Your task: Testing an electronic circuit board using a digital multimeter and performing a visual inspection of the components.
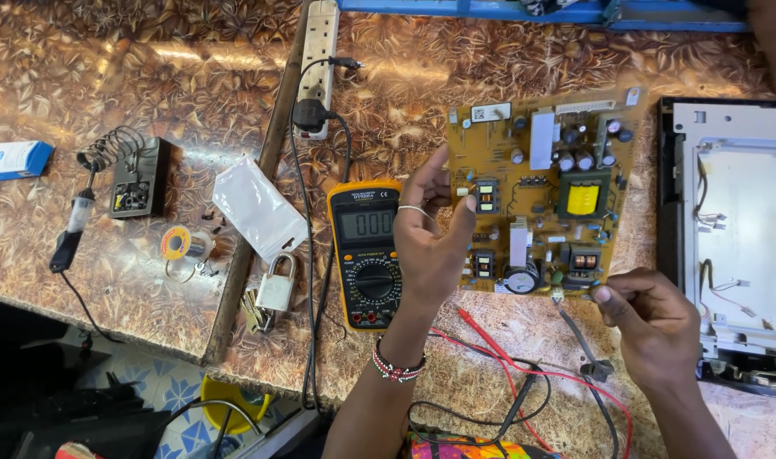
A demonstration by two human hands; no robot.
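The left hand [434,242] is pinching the board [541,195] at its left edge; the right hand [651,319] is gripping a probe [560,297] at its bottom edge.

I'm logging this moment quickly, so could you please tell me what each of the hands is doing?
Left hand: closed on the left edge of the circuit board.
Right hand: pinching the board's lower edge; exact grip unclear.

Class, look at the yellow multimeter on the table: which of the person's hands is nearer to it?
Left. The left hand is right beside the multimeter, partly overlapping its right edge. The right hand is far off, at the circuit board's lower right corner.
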